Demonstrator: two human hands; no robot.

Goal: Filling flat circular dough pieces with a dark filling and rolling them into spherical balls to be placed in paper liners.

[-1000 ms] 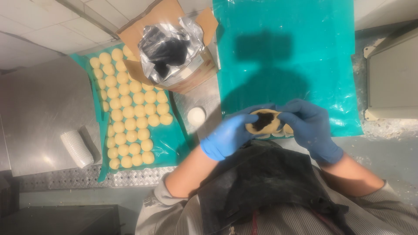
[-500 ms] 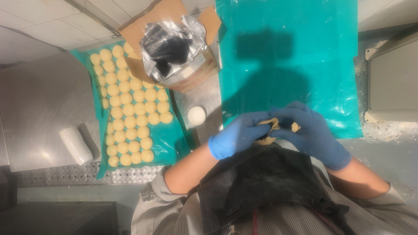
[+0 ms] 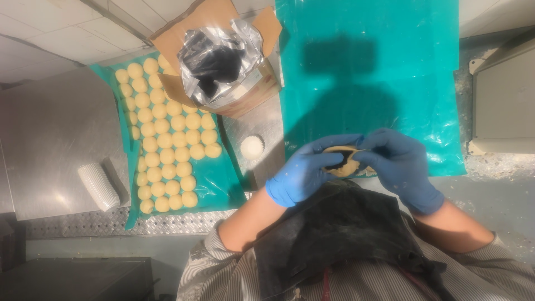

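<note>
While a second ago the dark filling lay open, both blue-gloved hands, left hand (image 3: 304,173) and right hand (image 3: 398,167), now pinch the dough piece (image 3: 341,161) nearly shut over it, near the teal sheet (image 3: 379,72) on the desk (image 3: 50,128), so sealing looks underway.

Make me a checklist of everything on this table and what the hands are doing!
Surface: steel table, two teal sheets.
Job's things: dough piece with dark filling; rows of dough balls.
Clutter: open box with foil bag of dark filling; paper cup; cup stack.
Grippers: left hand and right hand, blue-gloved, pinch the dough.
Cables: nothing seen.
Surroundings: tiled wall, grey tray.
</note>
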